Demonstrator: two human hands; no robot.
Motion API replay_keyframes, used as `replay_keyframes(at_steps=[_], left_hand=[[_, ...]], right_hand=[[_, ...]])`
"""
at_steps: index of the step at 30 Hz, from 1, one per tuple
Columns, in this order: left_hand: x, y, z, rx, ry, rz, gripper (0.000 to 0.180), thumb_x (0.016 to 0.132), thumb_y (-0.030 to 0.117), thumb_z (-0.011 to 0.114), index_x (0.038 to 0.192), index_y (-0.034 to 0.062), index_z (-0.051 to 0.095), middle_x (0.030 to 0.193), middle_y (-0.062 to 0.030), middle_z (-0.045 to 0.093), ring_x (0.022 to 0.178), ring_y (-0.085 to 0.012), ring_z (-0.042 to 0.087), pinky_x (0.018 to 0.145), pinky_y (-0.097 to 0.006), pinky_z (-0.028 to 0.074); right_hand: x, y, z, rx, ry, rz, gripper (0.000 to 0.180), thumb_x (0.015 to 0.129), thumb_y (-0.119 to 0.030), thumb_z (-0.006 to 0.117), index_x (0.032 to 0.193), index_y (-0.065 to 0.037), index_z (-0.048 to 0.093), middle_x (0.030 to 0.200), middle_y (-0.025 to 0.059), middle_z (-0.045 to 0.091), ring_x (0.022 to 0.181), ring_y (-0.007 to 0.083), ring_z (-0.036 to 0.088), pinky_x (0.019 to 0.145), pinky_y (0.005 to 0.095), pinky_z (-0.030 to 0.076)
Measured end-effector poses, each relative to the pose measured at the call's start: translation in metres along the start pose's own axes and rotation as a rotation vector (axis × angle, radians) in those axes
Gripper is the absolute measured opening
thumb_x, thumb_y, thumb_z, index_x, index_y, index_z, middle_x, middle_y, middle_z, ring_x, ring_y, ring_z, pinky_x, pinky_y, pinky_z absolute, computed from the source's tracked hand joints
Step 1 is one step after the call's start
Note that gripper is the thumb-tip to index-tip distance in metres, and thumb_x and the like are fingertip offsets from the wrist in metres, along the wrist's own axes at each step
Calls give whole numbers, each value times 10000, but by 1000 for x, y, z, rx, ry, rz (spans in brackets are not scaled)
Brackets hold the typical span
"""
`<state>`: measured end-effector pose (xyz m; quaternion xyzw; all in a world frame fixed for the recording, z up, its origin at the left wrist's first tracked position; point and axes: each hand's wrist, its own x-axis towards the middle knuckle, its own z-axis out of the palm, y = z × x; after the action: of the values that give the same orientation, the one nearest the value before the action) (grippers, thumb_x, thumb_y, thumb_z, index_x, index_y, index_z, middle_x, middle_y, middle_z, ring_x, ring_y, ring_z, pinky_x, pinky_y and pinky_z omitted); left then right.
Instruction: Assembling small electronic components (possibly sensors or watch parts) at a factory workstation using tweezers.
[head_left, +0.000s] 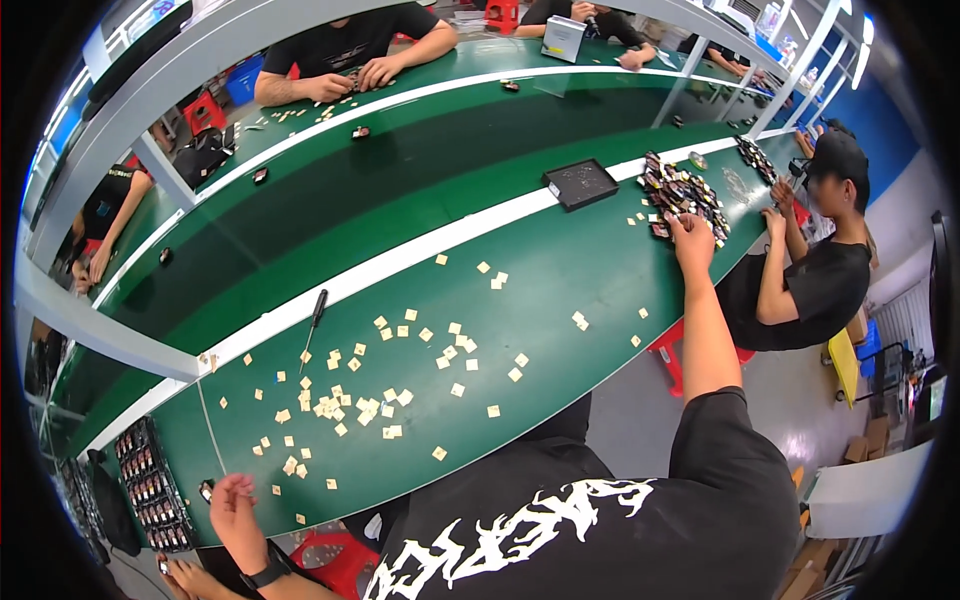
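Note:
My right hand (pixel 692 243) reaches far out to the right, its fingers drawn together at the near edge of a heap of small black parts (pixel 685 190). What its fingertips hold, if anything, is hidden. At the lower left my left hand (pixel 235 500) hovers by the table edge, fingers loosely bent and apart, with nothing visible in them. Just beside its fingertips is a single small black part (pixel 207 490). Many small cream-coloured square pieces (pixel 340 402) lie scattered over the green table (pixel 560 260) between my hands.
A screwdriver (pixel 316 318) lies near the white rail. A black tray (pixel 582 184) sits left of the heap. Black trays filled with parts (pixel 152 485) stand at far left. Another person's hand (pixel 190 578) holds a part below them. A co-worker (pixel 815 240) sits at right.

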<state>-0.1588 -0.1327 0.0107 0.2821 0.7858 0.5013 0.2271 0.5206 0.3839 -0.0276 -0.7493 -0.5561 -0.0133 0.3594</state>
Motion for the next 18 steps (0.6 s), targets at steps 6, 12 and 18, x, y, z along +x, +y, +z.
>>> replay_keyframes(at_steps=[6, 12, 18], left_hand=[[-14, 50, 47, 223, -144, 230, 297, 864, -38, 601, 1157, -12, 642, 1344, -180, 616, 1288, -294, 563, 1079, -390, 419], [-34, 93, 116, 297, -236, 516, 430, 768, -25, 695, 1194, 14, 653, 1497, -190, 487, 1358, -366, 491, 1136, -460, 360], [-52, 106, 216, -532, -832, -38, 647, 938, 23, 653, 1511, 35, 351, 1417, -176, 526, 1108, -174, 613, 927, -304, 521]], right_hand=[[17, 27, 11, 538, 33, 86, 176, 853, -147, 769, 933, 0, 714, 808, 23, 696, 719, 106, 623, 675, 266, 492], [-27, -46, -34, 753, -53, 120, 186, 873, -102, 772, 1005, -13, 673, 893, 3, 681, 798, 76, 602, 722, 217, 460], [-147, -166, -89, 968, -583, -2, 166, 862, -12, 753, 998, 10, 661, 883, 28, 684, 762, 86, 620, 704, 217, 487]])
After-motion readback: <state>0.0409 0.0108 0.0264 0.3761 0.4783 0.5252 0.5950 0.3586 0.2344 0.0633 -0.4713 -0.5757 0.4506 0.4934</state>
